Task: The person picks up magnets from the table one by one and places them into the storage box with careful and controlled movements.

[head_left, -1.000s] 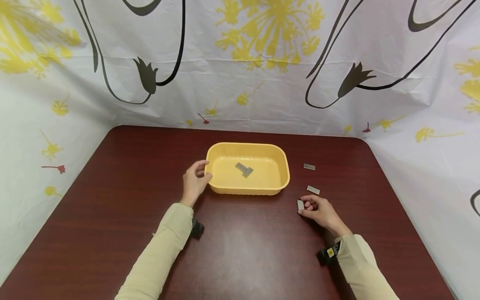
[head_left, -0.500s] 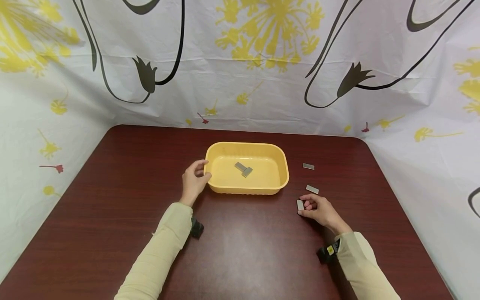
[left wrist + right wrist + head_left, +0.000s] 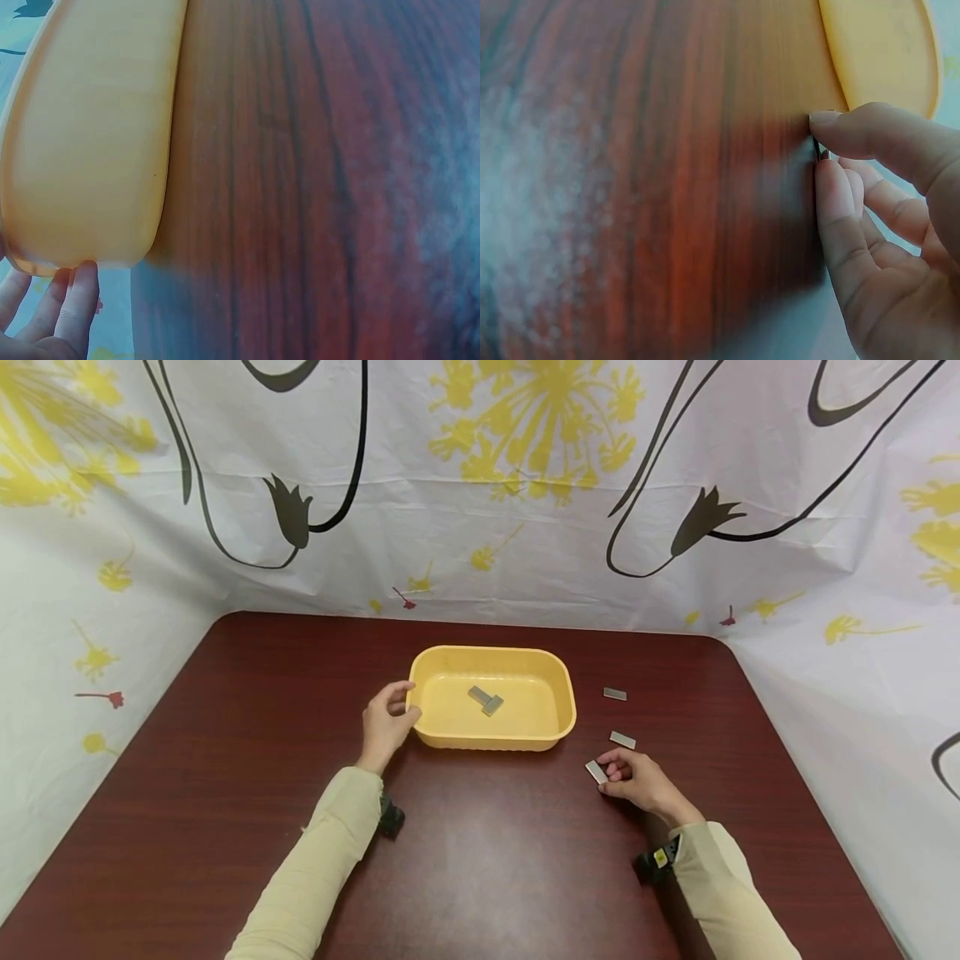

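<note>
A yellow plastic tub [image 3: 450, 742] stands on the table. My left hand [image 3: 386, 727] holds its left end, thumb near the front corner and fingers at the side; the left wrist view shows the fingertips [image 3: 86, 281] against the tub's wall. My right hand [image 3: 641, 781] pinches a small flat grey rectangular piece [image 3: 597, 772] between thumb and fingers, right of the tub's front corner. In the right wrist view the fingers hide most of that piece. Two like pieces [image 3: 492, 705] lie inside the tub, one overlapping the other.
Two more grey pieces lie right of the tub, one [image 3: 622, 740] just beyond my right hand and one [image 3: 615, 694] farther back. The dark red-brown table [image 3: 480, 860] meets a white flower-patterned cloth [image 3: 480, 552] behind and at the sides.
The grey piece in my right hand has turned, its far end swinging left. My left hand keeps its place on the tub. The whole view has shifted very slightly.
</note>
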### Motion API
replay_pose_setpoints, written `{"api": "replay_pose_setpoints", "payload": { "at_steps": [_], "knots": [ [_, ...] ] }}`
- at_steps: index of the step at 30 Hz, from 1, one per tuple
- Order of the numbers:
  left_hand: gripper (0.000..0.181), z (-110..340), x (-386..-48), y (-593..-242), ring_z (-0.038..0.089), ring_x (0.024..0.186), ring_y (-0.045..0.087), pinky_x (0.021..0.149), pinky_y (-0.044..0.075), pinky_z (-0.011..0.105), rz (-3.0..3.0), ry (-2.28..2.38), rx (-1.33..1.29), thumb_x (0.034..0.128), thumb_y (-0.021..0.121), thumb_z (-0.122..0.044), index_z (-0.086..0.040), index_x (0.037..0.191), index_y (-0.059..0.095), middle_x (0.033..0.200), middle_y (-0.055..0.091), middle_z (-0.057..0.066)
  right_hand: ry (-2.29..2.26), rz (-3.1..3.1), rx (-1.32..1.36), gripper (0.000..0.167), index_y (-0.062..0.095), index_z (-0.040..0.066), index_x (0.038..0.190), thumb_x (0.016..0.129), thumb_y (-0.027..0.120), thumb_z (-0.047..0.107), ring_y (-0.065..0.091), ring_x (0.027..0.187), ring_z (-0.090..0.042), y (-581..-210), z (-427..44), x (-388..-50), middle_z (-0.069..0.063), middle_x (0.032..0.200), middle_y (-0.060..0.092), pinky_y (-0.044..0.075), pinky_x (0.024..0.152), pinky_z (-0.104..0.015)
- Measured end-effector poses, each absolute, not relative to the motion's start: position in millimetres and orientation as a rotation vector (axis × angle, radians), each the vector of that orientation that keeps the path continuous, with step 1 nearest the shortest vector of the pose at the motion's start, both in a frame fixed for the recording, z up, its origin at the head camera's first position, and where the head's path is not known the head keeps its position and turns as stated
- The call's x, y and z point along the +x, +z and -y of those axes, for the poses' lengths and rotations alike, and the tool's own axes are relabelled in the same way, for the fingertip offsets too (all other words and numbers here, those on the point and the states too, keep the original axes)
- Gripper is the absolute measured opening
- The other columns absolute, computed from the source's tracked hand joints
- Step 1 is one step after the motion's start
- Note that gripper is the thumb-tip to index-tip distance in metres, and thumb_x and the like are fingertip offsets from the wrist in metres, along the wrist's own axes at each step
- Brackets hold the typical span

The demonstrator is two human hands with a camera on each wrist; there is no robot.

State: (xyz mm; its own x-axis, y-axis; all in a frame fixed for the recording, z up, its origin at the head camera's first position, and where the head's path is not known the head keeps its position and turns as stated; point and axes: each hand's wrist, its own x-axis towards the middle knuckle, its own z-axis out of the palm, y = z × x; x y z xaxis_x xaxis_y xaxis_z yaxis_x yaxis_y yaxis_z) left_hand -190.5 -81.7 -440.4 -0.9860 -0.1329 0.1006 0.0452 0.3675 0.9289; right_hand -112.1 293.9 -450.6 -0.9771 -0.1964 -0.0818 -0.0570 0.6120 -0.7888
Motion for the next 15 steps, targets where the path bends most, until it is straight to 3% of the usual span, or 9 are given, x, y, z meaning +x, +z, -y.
{"api": "replay_pose_setpoints", "payload": {
  "at_steps": [15],
  "knots": [
    [0.036,80.8,-190.4,-440.0,0.022,0.089,0.06,0.07,0.048,0.035,2.466,-1.674,0.078,0.0713,0.06,-0.006,-0.011,0.107,0.061,0.101,0.062,0.009,-1.25,-2.651,-0.141,0.023,0.057,-0.006,0.089,0.068,0.066,-0.004,0.047,0.064,-0.013,-442.9,-288.4,-113.5,-0.005,0.072,0.051,0.038,0.053,-0.02]
  ]
}}
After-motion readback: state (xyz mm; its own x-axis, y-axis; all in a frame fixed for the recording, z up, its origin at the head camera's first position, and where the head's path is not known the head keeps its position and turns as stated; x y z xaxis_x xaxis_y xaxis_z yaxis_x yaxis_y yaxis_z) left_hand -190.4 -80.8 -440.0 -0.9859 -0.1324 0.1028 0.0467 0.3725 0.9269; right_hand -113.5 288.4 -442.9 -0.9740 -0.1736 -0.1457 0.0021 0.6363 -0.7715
